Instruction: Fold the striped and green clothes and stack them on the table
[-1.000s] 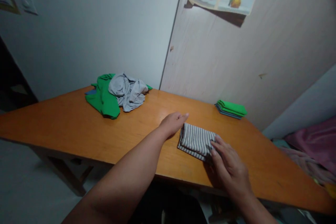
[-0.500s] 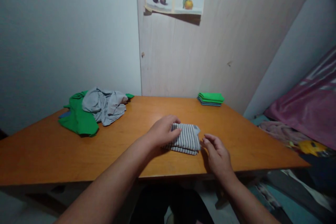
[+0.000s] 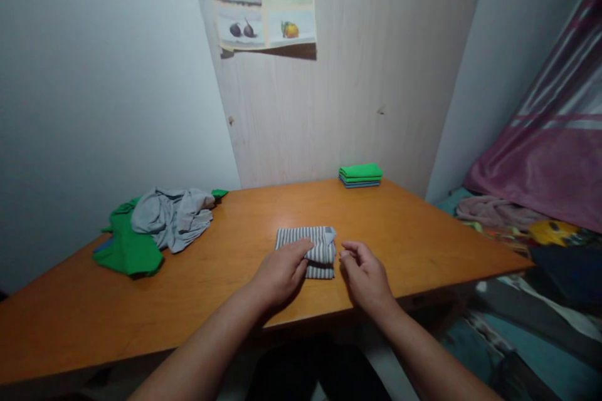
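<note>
A folded grey-and-white striped cloth (image 3: pixel 301 235) lies on the wooden table in front of me, with a plain grey patch at its far right corner. My left hand (image 3: pixel 283 268) grips its near edge, fingers over the top and thumb at the front. Below that edge a dark gap shows between the upper fold and the bottom layer. Just right of the cloth, my right hand (image 3: pixel 365 276) is loosely curled, a small gap between thumb and fingers. It holds nothing and does not touch the cloth.
A neat stack of folded green and blue-grey cloths (image 3: pixel 360 175) sits at the table's back right. On the left lie a crumpled grey cloth (image 3: pixel 174 216) and a green one (image 3: pixel 129 250). The table (image 3: pixel 226 319) meets the wall behind. Beyond its right edge are a pink curtain and clutter.
My left hand has shifted from the cloth's left end to its near edge, and the upper fold now gapes there. The right hand stays beside the cloth. The camera view has turned.
</note>
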Motion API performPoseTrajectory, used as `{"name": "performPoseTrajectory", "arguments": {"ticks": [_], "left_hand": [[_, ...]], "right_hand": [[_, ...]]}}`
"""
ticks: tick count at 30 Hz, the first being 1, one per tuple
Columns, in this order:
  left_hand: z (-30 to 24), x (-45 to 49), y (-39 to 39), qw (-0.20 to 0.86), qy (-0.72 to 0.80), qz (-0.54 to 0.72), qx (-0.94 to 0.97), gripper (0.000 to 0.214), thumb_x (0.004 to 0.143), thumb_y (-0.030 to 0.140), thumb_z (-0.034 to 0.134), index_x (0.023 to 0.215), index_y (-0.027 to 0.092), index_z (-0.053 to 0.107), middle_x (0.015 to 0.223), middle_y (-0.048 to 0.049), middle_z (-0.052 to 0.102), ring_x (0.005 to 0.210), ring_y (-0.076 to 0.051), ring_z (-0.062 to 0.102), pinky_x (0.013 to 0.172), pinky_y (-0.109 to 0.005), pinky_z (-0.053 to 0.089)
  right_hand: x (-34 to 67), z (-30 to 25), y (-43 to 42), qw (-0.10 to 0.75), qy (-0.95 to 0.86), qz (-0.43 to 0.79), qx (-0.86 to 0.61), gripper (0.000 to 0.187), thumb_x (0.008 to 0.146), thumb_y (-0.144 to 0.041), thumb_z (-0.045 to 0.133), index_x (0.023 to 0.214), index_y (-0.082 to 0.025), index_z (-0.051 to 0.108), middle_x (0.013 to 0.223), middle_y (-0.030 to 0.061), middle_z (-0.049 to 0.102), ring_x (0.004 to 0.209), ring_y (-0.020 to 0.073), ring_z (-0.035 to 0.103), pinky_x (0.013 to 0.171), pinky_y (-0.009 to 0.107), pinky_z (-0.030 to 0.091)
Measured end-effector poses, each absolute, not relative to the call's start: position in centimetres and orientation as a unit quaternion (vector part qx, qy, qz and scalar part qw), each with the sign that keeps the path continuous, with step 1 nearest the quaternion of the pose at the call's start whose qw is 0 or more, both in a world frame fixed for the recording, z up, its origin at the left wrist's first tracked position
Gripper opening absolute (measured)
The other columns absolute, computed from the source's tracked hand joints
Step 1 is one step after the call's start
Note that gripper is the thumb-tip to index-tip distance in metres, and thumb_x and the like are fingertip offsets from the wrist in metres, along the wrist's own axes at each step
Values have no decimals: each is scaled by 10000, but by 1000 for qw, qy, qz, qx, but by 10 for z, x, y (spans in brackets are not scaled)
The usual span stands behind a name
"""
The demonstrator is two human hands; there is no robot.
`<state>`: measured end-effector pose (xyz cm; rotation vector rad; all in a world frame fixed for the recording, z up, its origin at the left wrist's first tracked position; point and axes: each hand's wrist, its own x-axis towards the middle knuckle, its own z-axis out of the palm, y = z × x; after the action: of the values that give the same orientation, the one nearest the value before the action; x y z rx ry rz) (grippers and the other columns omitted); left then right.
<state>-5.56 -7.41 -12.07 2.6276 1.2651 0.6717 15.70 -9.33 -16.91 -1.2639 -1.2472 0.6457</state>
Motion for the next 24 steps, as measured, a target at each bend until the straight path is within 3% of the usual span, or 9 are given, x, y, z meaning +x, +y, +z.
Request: {"name": "performPoseTrajectory", "arguments": {"ticks": [3,10,13,17,24], "left_hand": [[-116,-61,-73,94,431,234,866,444,991,269,400,1413,260,535,1425,-40,609,1292,-212,579,1108,-361,450],[-127,-64,-90,41,437,127,890,566,952,342,483,1512,271,434,1605,-54,376,1488,-242,331,1239,-486,229],[-117,-59,-91,44,440,128,888,574,965,496,488,1493,271,459,1572,-75,436,1455,-272,388,1211,-493,285],[-97,-46,-72,29,441,181,879,481,1039,459,320,1407,244,544,1489,-85,542,1403,-246,457,1192,-455,311],[-114,-35,-49,18,480,118,869,658,1009,621,284,1570,279,323,1653,-84,261,1533,-327,178,1209,-597,161]], "right_hand": [[156,-167,-95,593,-536,276,-533,354,885,-450,565,1074,-169,665,982,108,737,893,242,671,802,369,512],[156,-163,-97,610,-520,287,-524,344,879,-444,570,1065,-173,674,982,110,739,914,251,678,813,382,524],[157,-162,-97,614,-517,289,-522,356,880,-452,569,1070,-171,675,989,110,739,907,249,677,821,386,519],[156,-161,-97,620,-514,299,-513,371,885,-478,567,1058,-168,676,968,104,739,880,243,677,820,382,516],[157,-161,-100,625,-505,311,-508,373,893,-500,583,1057,-178,675,973,93,737,896,240,675,827,366,515]]}}
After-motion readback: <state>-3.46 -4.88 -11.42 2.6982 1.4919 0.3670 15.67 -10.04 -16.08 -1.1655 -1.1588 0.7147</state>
